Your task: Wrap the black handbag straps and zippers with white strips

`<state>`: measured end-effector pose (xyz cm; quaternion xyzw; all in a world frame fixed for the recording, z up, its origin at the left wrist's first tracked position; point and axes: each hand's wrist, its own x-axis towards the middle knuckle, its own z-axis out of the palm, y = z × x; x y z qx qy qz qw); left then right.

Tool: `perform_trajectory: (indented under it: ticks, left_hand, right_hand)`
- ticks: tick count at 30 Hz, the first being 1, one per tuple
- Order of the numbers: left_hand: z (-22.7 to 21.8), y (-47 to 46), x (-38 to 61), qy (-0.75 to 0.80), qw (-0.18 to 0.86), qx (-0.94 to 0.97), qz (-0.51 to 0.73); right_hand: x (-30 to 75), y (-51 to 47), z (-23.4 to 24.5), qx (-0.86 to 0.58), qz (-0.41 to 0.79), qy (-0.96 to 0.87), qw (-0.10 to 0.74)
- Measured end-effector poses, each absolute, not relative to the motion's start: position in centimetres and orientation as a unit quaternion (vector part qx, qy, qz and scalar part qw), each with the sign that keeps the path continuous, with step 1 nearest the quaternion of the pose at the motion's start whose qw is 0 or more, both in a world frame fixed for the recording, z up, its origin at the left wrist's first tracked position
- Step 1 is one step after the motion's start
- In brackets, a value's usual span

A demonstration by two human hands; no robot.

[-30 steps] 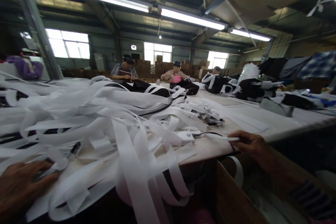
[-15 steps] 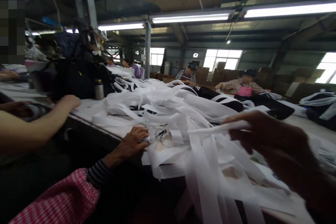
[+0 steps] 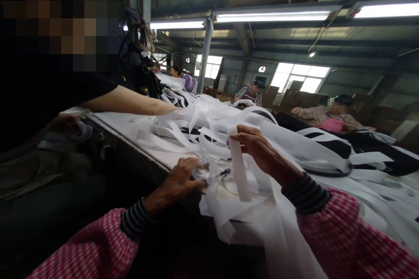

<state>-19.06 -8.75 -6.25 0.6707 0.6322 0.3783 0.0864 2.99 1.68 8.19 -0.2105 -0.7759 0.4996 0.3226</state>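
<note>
A big tangle of white fabric strips (image 3: 212, 126) covers the long work table (image 3: 131, 124). My left hand (image 3: 183, 178) rests at the table's near edge, fingers closed on a small metal tool (image 3: 220, 175) with white strip bunched around it. My right hand (image 3: 258, 146) is raised just right of it and pinches the top end of one white strip (image 3: 238, 170), which hangs straight down. Both my arms wear pink checked sleeves with striped cuffs.
A person in black sits close on my left, a bare arm (image 3: 131, 101) stretched over the table to the strips. More workers sit at the far side (image 3: 330, 115) among black-and-white bags (image 3: 327, 148). Cardboard boxes stand by the back windows.
The view swung left along the table. My right hand left the table edge, rose and now pinches a strip held upright near my left hand, which keeps its grip on the tool.
</note>
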Motion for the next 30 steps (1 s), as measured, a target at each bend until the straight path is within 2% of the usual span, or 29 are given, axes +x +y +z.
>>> perform_trajectory:
  ticks: [4, 6, 12, 17, 20, 24, 30]
  left_hand:
    - [-5.7, -8.8, -19.7, 0.599, 0.095, 0.699, 0.379]
    - [-5.3, -8.8, -20.3, 0.564, 0.116, 0.725, 0.379]
    - [-3.2, -9.0, -21.5, 0.551, 0.211, 0.733, 0.338]
    - [-3.4, -9.4, -20.8, 0.562, 0.266, 0.689, 0.372]
    - [-4.2, -9.7, -19.9, 0.598, 0.249, 0.659, 0.382]
    - [-4.1, -9.7, -18.9, 0.646, 0.17, 0.643, 0.375]
    - [-1.6, -8.6, -20.3, 0.647, 0.164, 0.673, 0.319]
  right_hand:
    - [0.1, 3.5, 5.5, -0.26, 0.509, -0.786, 0.236]
    - [-1.3, 4.2, 4.1, -0.261, 0.475, -0.817, 0.198]
    - [-3.3, 5.3, 0.3, -0.212, 0.245, -0.925, 0.197]
    - [-3.3, 4.5, -1.0, -0.246, 0.184, -0.936, 0.174]
    - [-3.3, 3.9, -1.0, -0.253, 0.163, -0.936, 0.182]
    - [-2.9, 3.7, -0.4, -0.237, 0.184, -0.936, 0.182]
    - [-2.6, 4.0, 0.5, -0.238, 0.355, -0.887, 0.175]
